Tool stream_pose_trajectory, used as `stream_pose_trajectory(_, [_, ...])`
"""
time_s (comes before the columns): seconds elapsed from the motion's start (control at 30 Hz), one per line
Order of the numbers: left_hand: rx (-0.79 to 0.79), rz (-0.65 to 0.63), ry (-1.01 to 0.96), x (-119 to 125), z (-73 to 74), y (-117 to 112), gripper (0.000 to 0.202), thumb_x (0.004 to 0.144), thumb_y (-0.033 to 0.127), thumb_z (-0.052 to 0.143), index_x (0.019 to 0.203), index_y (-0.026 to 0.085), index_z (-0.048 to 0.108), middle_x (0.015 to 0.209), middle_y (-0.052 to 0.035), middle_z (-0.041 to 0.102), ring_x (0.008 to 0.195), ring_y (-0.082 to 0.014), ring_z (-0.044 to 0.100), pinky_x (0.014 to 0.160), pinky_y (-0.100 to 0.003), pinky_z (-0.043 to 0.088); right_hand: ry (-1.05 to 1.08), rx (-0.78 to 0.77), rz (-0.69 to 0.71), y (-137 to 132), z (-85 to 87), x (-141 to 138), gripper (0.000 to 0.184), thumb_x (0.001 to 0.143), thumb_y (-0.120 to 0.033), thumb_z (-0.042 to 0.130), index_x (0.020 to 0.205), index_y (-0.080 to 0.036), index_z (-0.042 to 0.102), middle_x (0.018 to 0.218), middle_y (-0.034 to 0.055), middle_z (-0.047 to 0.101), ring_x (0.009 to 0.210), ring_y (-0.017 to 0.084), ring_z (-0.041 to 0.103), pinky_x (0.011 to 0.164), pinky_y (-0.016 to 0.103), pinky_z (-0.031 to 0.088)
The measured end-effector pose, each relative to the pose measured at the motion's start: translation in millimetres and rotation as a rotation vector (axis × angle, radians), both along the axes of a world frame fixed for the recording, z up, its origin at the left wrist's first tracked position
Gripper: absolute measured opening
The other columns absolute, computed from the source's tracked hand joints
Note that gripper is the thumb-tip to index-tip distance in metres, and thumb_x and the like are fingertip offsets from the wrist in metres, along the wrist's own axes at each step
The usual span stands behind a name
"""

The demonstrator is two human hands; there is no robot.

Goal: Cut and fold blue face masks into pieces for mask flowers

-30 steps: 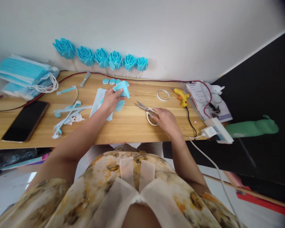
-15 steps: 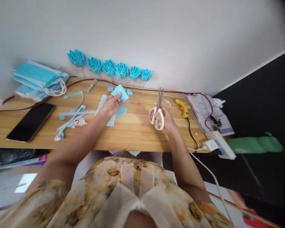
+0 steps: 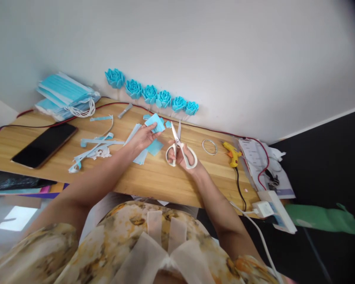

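My left hand [image 3: 142, 137] pinches a folded light-blue piece of mask fabric [image 3: 155, 122] and lifts it above the wooden table [image 3: 154, 177]. My right hand [image 3: 182, 156] grips white-handled scissors [image 3: 177, 146] with the blades parted and pointing up, close to the right of the blue piece. Flat blue fabric pieces [image 3: 142, 146] lie on the table under my left hand. Small blue cut bits [image 3: 168, 124] lie just behind them.
Several blue fabric roses [image 3: 149, 93] line the wall. A stack of face masks [image 3: 65, 94] is at the back left, a phone [image 3: 44, 145] at the left, cut strips [image 3: 91, 146] beside it. A tape ring [image 3: 210, 146], yellow glue gun [image 3: 231, 153], papers and a power strip [image 3: 273, 201] lie to the right.
My right hand picked the scissors up off the table and carried them left toward the blue piece, with the blades now parted. My left hand kept holding the blue piece up.
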State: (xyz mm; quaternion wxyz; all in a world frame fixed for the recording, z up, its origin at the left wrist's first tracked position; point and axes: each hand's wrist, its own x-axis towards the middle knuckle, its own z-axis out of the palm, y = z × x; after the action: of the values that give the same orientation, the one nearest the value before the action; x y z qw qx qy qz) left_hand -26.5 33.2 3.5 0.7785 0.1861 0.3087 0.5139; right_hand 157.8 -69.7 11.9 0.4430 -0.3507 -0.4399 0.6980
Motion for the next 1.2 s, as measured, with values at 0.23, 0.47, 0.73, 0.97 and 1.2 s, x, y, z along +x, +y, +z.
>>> stream_pose_trajectory(0.23, [-0.021, 0.011, -0.027, -0.7, 4.9, -1.2, 0.021, 0.098, 0.002, 0.056, 0.084, 0.014, 0.067, 0.072, 0.0008, 0.075, 0.062, -0.009, 0.071, 0.059, -0.017, 0.06, -0.036, -0.016, 0.089, -9.2, -3.7, 1.4, 0.067, 0.08, -0.074, 0.068, 0.118, -0.02, 0.065, 0.077, 0.0015, 0.061, 0.065, 0.015, 0.054, 0.061, 0.033, 0.057])
stream_pose_trajectory(0.47, [-0.012, 0.022, 0.011, -3.0, 4.5, 1.7, 0.013, 0.094, 0.007, 0.066, 0.084, 0.015, 0.067, 0.07, 0.0009, 0.074, 0.061, -0.0096, 0.071, 0.06, -0.017, 0.059, -0.056, -0.04, 0.1, -8.1, -5.1, 0.3, 0.067, 0.079, -0.073, 0.071, 0.118, -0.018, 0.065, 0.074, 0.0005, 0.063, 0.061, 0.014, 0.055, 0.052, 0.029, 0.053])
stream_pose_trajectory(0.73, [-0.032, 0.028, -0.001, -2.7, 5.6, 1.5, 0.018, 0.098, 0.005, 0.058, 0.086, 0.014, 0.068, 0.073, -0.0002, 0.075, 0.062, -0.0094, 0.071, 0.059, -0.017, 0.059, -0.077, -0.066, 0.085, -8.3, -3.0, -0.7, 0.068, 0.079, -0.073, 0.072, 0.118, -0.018, 0.065, 0.07, -0.0012, 0.064, 0.058, 0.014, 0.059, 0.048, 0.026, 0.05])
stream_pose_trajectory(0.97, [-0.016, 0.001, 0.008, -2.7, 6.4, -0.9, 0.021, 0.097, 0.005, 0.059, 0.08, 0.015, 0.067, 0.071, 0.0001, 0.074, 0.063, -0.0095, 0.07, 0.064, -0.018, 0.059, -0.075, -0.076, 0.065, -7.2, -7.4, 0.7, 0.067, 0.078, -0.073, 0.073, 0.117, -0.018, 0.067, 0.074, -0.0002, 0.066, 0.058, 0.012, 0.058, 0.051, 0.027, 0.054])
stream_pose_trajectory(1.2, [-0.006, 0.023, -0.018, -4.2, 5.6, 1.5, 0.024, 0.099, 0.003, 0.056, 0.079, 0.014, 0.065, 0.072, -0.0002, 0.075, 0.065, -0.0105, 0.072, 0.059, -0.019, 0.059, -0.082, -0.072, 0.067, -7.1, -9.5, 1.2, 0.066, 0.08, -0.071, 0.073, 0.119, -0.017, 0.067, 0.077, 0.0006, 0.067, 0.06, 0.012, 0.059, 0.051, 0.027, 0.054])
